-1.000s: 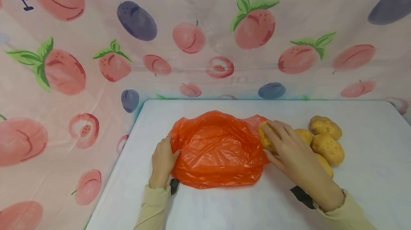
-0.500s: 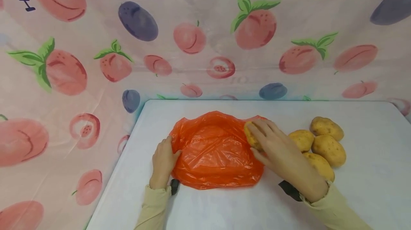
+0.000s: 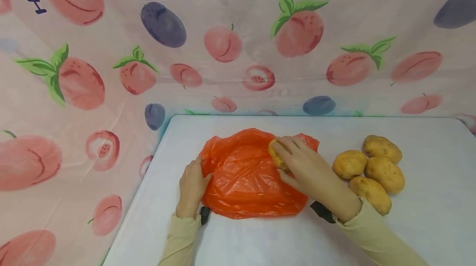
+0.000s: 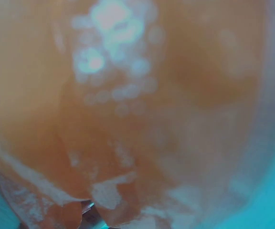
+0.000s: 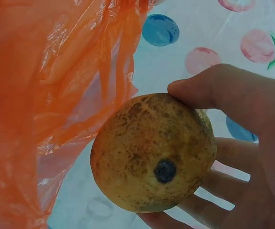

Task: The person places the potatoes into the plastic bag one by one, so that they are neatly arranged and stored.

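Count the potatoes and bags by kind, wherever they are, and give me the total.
Potatoes: 5 (4 on the white table, 1 in the right hand)
Orange plastic bag: 1
Total: 6

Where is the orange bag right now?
In the head view, the bag sits on the white table, left of the four potatoes lying there, with the left hand holding its left edge.
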